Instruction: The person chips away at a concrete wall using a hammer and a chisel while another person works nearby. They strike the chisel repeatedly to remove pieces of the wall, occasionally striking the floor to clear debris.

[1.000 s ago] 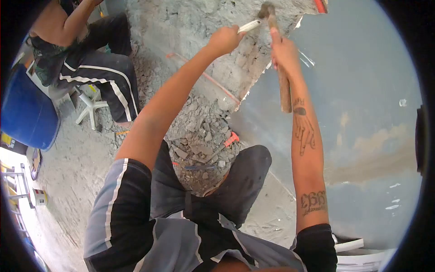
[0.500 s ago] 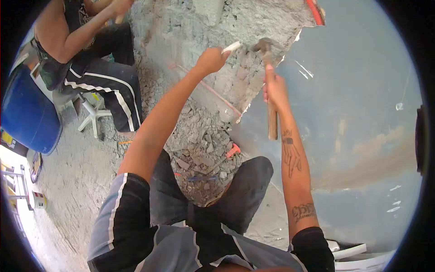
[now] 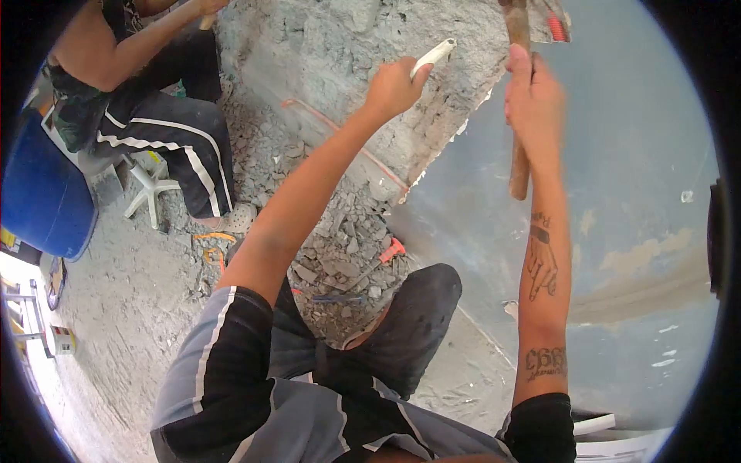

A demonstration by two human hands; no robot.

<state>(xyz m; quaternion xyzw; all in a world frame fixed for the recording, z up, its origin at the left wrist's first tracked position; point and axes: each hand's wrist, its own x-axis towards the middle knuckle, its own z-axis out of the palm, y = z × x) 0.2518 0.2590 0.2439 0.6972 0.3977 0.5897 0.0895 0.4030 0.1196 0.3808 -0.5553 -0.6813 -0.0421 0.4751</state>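
My left hand (image 3: 394, 85) grips a white chisel (image 3: 432, 55) whose tip rests against the rough grey chipped part of the wall (image 3: 340, 46). My right hand (image 3: 534, 104) is closed around the wooden handle of a hammer (image 3: 519, 166), raised high beside the chisel; the hammer's head is at the top edge, mostly cut off. A thin reddish pipe (image 3: 347, 139) runs diagonally across the exposed concrete under my left arm.
Broken rubble (image 3: 340, 247) is heaped at the wall's foot by my knees, with an orange-handled tool (image 3: 390, 251) in it. Another person (image 3: 154, 100) sits on a white stool (image 3: 150, 185) at left. A blue barrel (image 3: 42, 193) stands far left. The painted blue wall (image 3: 617, 154) fills the right.
The hammer struck down at the chisel half a second ago and has now swung back up and to the right. My left hand holds the chisel slightly higher.
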